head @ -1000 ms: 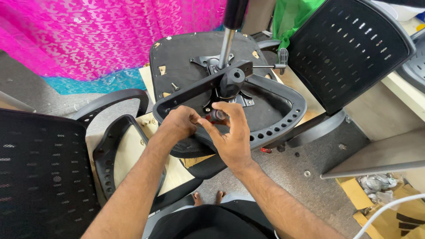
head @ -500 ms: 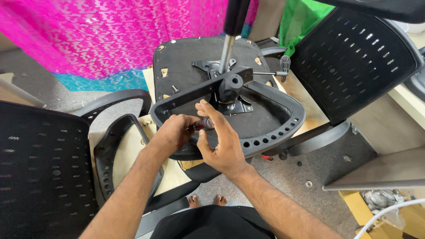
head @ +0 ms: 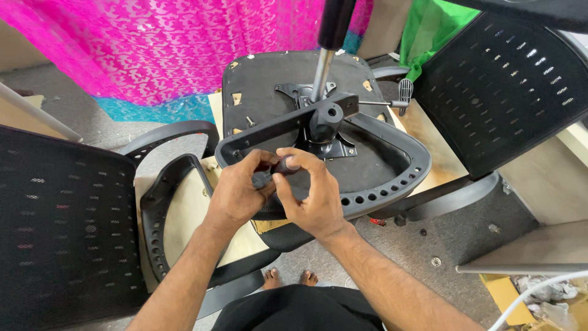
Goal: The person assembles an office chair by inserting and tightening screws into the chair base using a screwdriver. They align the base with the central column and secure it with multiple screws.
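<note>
Head view, looking down: far to the left of the hands stands a black mesh chair back (head: 61, 227), and between it and the hands lies a loose black armrest frame (head: 162, 208) on a pale board (head: 184, 214). The left hand (head: 236, 193) is curled shut around the lower end of a small dark screwdriver handle (head: 272, 173), knuckles up. Pressed against it, the right hand (head: 312, 193) pinches the upper end of the same handle between thumb and fingertips, the other fingers loosely bent. Both hands rest at the near rim of an upturned black chair seat (head: 367, 165), whose perforated armrest loop runs just beyond the fingers. Above the hands the metal gas column (head: 321, 67) rises from the seat's middle plate, with a lever (head: 392, 101) sticking out to the right. Further right leans another mesh chair back (head: 502, 92). Behind everything hangs a pink patterned cloth (head: 153, 43).
</note>
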